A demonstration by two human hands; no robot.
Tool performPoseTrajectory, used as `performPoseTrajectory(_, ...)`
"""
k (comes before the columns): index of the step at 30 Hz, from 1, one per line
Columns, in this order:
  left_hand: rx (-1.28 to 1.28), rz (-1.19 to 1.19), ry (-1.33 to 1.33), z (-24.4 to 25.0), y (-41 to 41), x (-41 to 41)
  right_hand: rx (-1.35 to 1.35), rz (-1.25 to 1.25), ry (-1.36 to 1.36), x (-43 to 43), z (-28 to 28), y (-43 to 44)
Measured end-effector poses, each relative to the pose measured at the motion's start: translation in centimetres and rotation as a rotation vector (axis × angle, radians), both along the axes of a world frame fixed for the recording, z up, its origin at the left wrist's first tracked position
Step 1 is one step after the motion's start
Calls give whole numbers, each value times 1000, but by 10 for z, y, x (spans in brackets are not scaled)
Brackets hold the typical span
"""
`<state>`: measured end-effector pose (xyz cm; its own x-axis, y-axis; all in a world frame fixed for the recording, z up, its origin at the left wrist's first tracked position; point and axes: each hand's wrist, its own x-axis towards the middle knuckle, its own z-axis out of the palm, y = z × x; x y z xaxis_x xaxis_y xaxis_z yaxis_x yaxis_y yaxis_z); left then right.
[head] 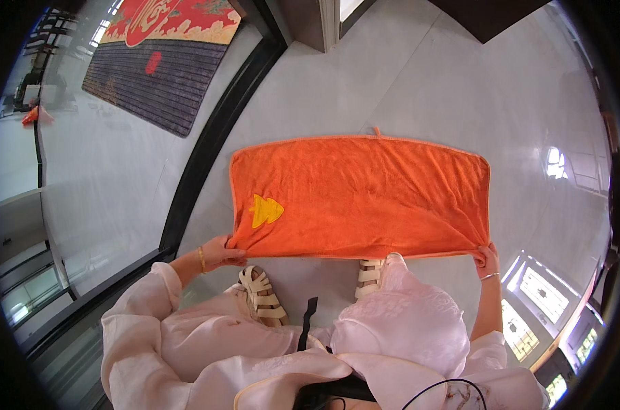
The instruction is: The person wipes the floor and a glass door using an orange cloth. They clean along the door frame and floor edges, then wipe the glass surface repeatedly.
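An orange plush towel (340, 189) lies spread wide over the floor in front of me. It has a yellow tree-shaped patch (266, 210) near its left side and a small hanging loop (377, 131) at the middle of its far edge. My left hand (228, 253) pinches the near left corner, thumb on top. At the near right corner, my right hand (487, 259) grips the bunched fabric. The near edge runs fairly straight between both hands, with creases fanning out from the right corner. Both fingertips are partly hidden by the cloth.
Glossy grey tiles form the floor (330, 97). A black door frame track (202, 148) crosses at left, with a dark ribbed doormat (156, 82) beyond it. My sandals (262, 294) are close to the towel's near edge. A dark furniture corner (484, 20) juts in at the top.
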<state>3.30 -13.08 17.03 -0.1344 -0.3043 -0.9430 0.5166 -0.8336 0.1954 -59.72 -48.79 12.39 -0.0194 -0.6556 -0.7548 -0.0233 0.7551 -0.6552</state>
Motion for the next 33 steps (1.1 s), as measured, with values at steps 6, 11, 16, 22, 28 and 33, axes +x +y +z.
performPoseTrajectory(6,43,50,-88,-37,27,-12,61,16,-4,-3,-11,12)
performPoseTrajectory(11,202,-53,-204,-46,40,-2,116,-54,-37,14,5,13)
performPoseTrajectory(16,223,-199,-249,-51,46,-10,128,2,-29,24,10,8)
performPoseTrajectory(22,-89,-909,-821,-57,43,-2,104,2,-74,4,-1,14)
performPoseTrajectory(28,-720,-1033,-1123,-35,-86,-7,-97,-567,-163,34,-20,61)
performPoseTrajectory(33,-1030,-1044,-1222,-62,-247,-40,461,-517,-78,78,-60,165)
